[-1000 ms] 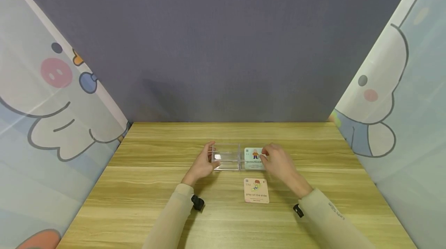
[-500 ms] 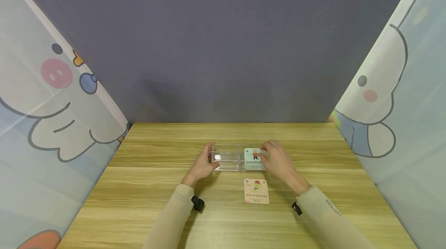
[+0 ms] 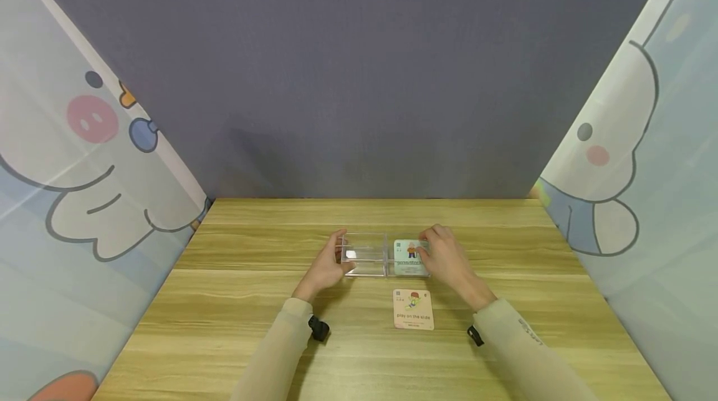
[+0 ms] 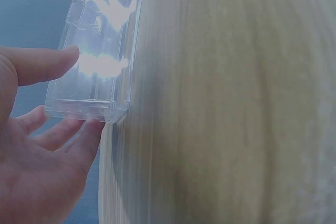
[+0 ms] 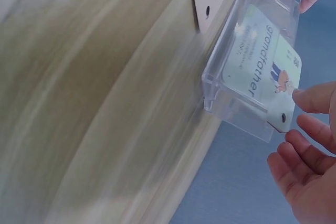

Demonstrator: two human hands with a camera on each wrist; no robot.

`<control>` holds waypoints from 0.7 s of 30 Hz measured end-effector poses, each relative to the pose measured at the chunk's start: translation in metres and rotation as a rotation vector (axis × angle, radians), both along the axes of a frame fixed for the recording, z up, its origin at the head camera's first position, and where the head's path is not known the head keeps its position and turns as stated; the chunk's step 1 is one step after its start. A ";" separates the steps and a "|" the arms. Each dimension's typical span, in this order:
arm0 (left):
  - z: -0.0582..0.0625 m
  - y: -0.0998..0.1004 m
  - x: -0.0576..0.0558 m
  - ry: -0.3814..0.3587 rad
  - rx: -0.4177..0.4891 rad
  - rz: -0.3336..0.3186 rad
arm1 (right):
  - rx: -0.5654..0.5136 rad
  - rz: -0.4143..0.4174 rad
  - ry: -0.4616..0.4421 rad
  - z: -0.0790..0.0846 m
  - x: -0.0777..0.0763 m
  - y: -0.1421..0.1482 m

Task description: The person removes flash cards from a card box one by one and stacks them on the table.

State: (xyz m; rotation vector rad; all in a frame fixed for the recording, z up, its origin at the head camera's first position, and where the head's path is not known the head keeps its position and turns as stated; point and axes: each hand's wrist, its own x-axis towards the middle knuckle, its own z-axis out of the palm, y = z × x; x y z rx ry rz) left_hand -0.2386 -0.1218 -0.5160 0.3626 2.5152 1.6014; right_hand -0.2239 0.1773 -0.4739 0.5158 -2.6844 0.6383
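Note:
A clear plastic box (image 3: 364,260) with two compartments side by side rests on the wooden table. My left hand (image 3: 325,265) grips its left end, thumb at the near side and fingers round the end wall, as the left wrist view confirms. In the right compartment lies a pale green "grandfather" card (image 3: 405,262), tilted, with its far edge raised in the right wrist view. My right hand (image 3: 447,257) pinches this card at its upper right edge, the other fingers loosely curled beyond the box. Closer to me, a peach "play on the slide" card (image 3: 413,310) lies face up.
The wooden table (image 3: 252,351) runs back to a dark grey panel (image 3: 359,77). Cartoon-printed curtains (image 3: 50,264) hang at both sides. Each wrist wears a black strap with a small camera (image 3: 318,328).
My right hand and forearm have shifted slightly left, still at the grandfather card, and more of its word shows. My left hand, the box and the peach card have stayed in place.

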 end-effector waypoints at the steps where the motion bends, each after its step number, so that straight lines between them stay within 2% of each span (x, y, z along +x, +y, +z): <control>1: 0.000 0.000 0.000 0.001 -0.001 -0.001 | -0.001 0.002 -0.001 -0.001 0.000 0.000; 11: 0.001 0.001 0.005 -0.010 -0.006 -0.001 | -0.007 0.013 -0.021 -0.011 -0.004 0.000; 21: 0.000 0.001 -0.001 0.008 0.000 0.001 | -0.004 0.004 -0.030 -0.010 -0.006 -0.001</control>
